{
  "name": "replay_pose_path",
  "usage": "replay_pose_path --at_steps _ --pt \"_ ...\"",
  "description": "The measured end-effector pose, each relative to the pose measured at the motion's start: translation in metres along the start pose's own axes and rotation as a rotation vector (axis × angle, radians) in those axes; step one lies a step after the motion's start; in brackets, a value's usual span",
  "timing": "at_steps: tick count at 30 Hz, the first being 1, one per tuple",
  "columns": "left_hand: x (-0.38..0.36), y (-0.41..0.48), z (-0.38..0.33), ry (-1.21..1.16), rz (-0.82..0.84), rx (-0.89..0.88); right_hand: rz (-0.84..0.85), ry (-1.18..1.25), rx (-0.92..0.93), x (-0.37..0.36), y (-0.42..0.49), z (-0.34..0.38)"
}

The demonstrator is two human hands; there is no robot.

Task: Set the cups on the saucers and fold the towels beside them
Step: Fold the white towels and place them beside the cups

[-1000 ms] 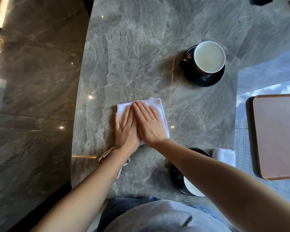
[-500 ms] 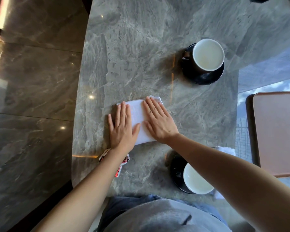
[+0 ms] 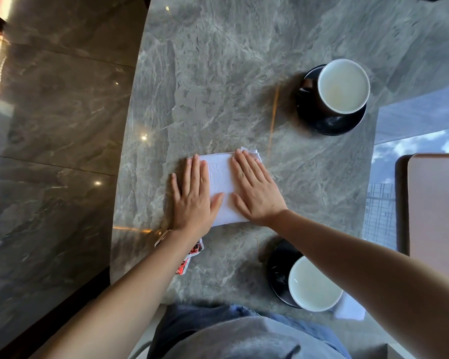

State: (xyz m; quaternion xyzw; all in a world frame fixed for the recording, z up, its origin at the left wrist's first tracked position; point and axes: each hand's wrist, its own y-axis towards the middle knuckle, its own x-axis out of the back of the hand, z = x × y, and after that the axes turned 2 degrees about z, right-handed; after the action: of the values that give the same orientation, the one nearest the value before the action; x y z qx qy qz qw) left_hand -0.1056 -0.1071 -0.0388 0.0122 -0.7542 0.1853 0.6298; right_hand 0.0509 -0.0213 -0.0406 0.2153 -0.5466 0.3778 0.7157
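A folded white towel (image 3: 222, 182) lies flat in the middle of the grey marble table (image 3: 218, 86). My left hand (image 3: 192, 200) presses flat on its left part and my right hand (image 3: 257, 190) presses flat on its right part, fingers spread. A dark cup with a white inside (image 3: 344, 85) stands on a black saucer (image 3: 329, 123) at the far right. A second cup (image 3: 314, 285) stands on a black saucer (image 3: 276, 273) near me, partly under my right forearm. Another white towel (image 3: 349, 308) peeks out to the right of that cup.
A brown tray (image 3: 436, 208) sits off the table's right edge. Small red and white packets (image 3: 189, 255) lie under my left wrist near the front edge. The table's left edge drops to a glossy dark floor (image 3: 49, 151).
My hands have slid apart from the towel's centre toward its two sides, and the towel looks flatter. The view has shifted so the near cup shows more.
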Motion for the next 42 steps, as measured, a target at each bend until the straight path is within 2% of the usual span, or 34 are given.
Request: replay_pose_path --at_steps 8,14,18,22,28,32,42 --pt "0.001 0.001 0.001 0.014 0.005 -0.005 0.042 -0.022 -0.004 0.000 0.001 0.000" --pt "0.007 -0.003 0.011 -0.042 0.042 -0.104 0.092 0.005 0.023 0.010 -0.002 -0.002" --pt "0.011 -0.010 0.031 -0.129 0.188 -0.226 0.119 0.062 0.055 0.012 -0.022 -0.015" --pt "0.014 -0.020 0.039 -0.029 0.263 -0.337 0.153 -0.018 0.085 0.011 -0.042 -0.022" --pt "0.016 -0.023 0.028 -0.027 0.222 -0.284 0.179 -0.062 0.095 0.013 -0.041 -0.022" --pt "0.023 -0.027 0.025 -0.099 0.092 -0.290 0.173 0.002 0.096 0.021 -0.042 -0.024" --pt "0.031 -0.030 0.017 0.076 0.052 -0.315 0.137 0.084 0.114 0.043 -0.047 -0.023"
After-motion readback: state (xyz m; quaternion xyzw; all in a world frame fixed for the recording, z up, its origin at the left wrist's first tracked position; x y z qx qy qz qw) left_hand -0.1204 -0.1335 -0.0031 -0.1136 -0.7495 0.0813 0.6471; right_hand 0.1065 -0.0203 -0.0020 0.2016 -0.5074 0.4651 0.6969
